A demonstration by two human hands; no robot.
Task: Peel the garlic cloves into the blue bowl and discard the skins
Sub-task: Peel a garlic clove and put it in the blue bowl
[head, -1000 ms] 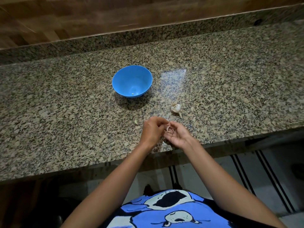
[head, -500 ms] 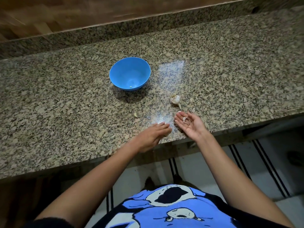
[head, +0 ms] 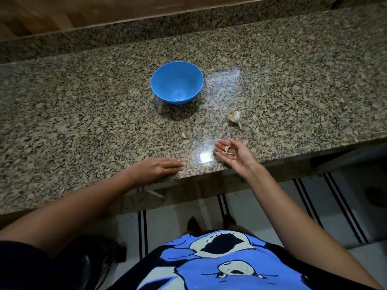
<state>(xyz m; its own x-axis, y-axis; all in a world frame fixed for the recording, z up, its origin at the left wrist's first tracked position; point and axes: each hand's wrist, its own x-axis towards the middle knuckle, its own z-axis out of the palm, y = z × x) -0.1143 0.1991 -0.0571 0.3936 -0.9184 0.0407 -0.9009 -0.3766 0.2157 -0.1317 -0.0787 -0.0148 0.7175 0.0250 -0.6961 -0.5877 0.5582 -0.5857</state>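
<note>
We see the blue bowl standing upright a little left of the frame's middle, on the speckled granite bench. A tiny pale speck lies at its bottom; it is too small for us to name.

The garlic bulb lies on its side to the lower right of the bowl, apart from it, with its stem pointing toward the lower right of the frame. It sits just above the right hand and touches neither hand.

The left hand lies flat, palm down, at the near edge of the bench below the bowl. Its fingers are straight and together, pointing right, and it holds nothing.

The right hand is turned palm up at the same edge, right of centre. Its fingers are relaxed and only lightly cupped. Pale, curled garlic skins rest loose in the palm; no finger closes over them. We cannot say whether a clove lies among them.

A bright glare patch on the stone separates the two hands, which do not touch.

A small tan piece, perhaps a clove or a scrap of skin, lies on the bench between the bowl and the hands, nearer the left hand's fingertips.

At the bottom of the frame we make out a blue printed shirt, with a pale striped floor beyond the bench edge.
</note>
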